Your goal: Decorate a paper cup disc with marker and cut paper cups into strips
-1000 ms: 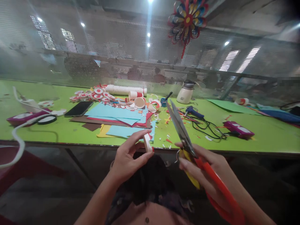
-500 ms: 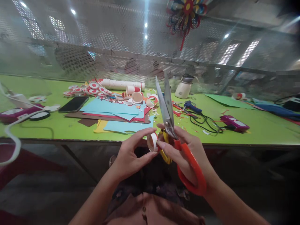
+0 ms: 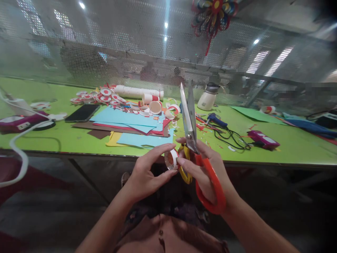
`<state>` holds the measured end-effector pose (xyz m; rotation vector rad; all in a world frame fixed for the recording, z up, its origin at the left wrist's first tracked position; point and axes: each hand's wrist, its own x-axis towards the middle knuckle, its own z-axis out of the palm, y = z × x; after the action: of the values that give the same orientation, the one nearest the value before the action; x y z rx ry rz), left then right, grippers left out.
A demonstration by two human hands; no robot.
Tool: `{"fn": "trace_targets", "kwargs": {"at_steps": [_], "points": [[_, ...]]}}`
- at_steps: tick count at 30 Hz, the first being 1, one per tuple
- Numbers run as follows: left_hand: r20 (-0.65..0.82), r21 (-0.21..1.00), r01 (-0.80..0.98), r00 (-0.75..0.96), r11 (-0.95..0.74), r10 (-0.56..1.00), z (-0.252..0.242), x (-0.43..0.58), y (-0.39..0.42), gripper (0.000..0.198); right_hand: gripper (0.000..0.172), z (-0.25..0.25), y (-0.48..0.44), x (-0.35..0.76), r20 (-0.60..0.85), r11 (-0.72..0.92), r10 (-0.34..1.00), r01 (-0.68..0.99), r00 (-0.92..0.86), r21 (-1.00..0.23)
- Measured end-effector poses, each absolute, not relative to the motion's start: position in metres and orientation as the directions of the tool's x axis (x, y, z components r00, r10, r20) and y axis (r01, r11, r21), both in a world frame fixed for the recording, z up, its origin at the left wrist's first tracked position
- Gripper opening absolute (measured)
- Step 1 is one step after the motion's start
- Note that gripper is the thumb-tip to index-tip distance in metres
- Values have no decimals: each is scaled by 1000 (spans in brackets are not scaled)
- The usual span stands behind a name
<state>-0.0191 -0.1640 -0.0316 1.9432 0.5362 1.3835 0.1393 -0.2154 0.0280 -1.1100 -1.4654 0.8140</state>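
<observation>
My left hand (image 3: 147,172) pinches a short white-and-red paper cup ring (image 3: 172,159) between thumb and fingers at the table's front edge. It looks like the cut-off bottom of a paper cup, with its hollow facing left. My right hand (image 3: 207,168) is closed around scissors (image 3: 190,135) with one orange-red handle loop and one yellow one. Their blades point up and stand slightly apart, with no material between them. My right thumb and fingertips also touch the ring's right side. Part of the yellow loop is hidden behind my fingers.
Stacked coloured paper (image 3: 123,121) lies beyond my hands, beside a black phone (image 3: 83,113). Cut cup pieces (image 3: 105,95) and paper scraps sit behind it. A blue glue gun (image 3: 218,120) with a black cord, a purple box (image 3: 263,139) and a white jug (image 3: 207,98) are to the right.
The scissors' handle has swung a little left and the blades stand slightly more upright. The ring has turned slightly in my fingers, still held. The view has shifted a little.
</observation>
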Motion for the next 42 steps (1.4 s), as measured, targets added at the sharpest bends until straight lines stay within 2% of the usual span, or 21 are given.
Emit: {"fn": "trace_targets", "kwargs": {"at_steps": [4, 8, 14, 17, 28, 34, 42], "points": [[609, 773, -67, 354, -631, 710, -30, -21, -166, 51, 35, 29, -214, 138, 348, 335, 937, 253, 7, -907], [545, 837, -162, 352, -523, 761, -29, -23, -168, 50, 38, 28, -212, 139, 345, 326, 938, 290, 17, -900], [514, 856, -262, 339, -446, 788, -33, -24, -165, 51, 39, 25, -215, 138, 312, 304, 950, 149, 35, -941], [523, 851, -249, 336, -462, 783, -33, -23, -164, 51, 43, 28, -216, 135, 295, 292, 955, 87, 19, -952], [572, 809, -108, 373, -578, 730, -33, -26, -162, 49, 43, 29, -214, 131, 251, 249, 968, 71, 20, -966], [568, 813, -113, 370, -571, 735, -35, -25, -162, 49, 38, 30, -213, 131, 276, 271, 961, 137, 21, -953], [613, 764, -46, 363, -643, 702, -37, -26, -160, 50, 37, 25, -212, 132, 276, 271, 961, 135, 18, -953]]}}
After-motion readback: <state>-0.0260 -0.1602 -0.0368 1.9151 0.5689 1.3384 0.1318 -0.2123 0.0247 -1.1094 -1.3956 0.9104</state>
